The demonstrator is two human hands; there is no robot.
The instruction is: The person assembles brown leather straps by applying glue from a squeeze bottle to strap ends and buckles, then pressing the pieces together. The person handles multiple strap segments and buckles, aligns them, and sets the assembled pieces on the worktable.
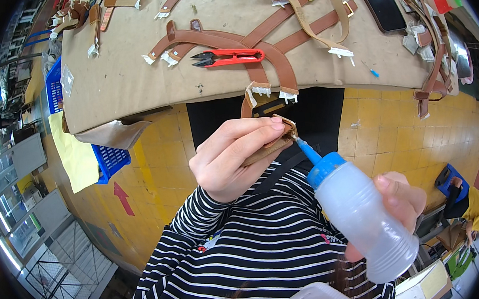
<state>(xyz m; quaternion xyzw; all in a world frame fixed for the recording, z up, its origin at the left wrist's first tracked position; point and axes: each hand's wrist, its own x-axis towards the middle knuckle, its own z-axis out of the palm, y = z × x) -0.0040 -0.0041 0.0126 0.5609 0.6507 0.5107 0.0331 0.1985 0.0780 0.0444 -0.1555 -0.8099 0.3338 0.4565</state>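
Between the fingers of my left hand [233,154] is a brown leather strap [274,147], its end folded or looped. My right hand [397,200] is wrapped round a translucent squeeze bottle [359,214] with a blue cap and nozzle. The bottle is tilted, and its nozzle tip [297,139] meets the strap's end close to my left fingertips. Whether anything comes out of the tip is too small to tell. Red thread snips [230,56] lie on the table beyond my hands, on top of several brown straps [283,68] with white-wrapped ends.
The table [125,82] has a brown paper covering. A dark phone [382,11] and more straps [437,70] lie at its right, short strap pieces [109,10] at its left. A blue basket [112,161] stands below the left edge. Another person [471,201] is far right.
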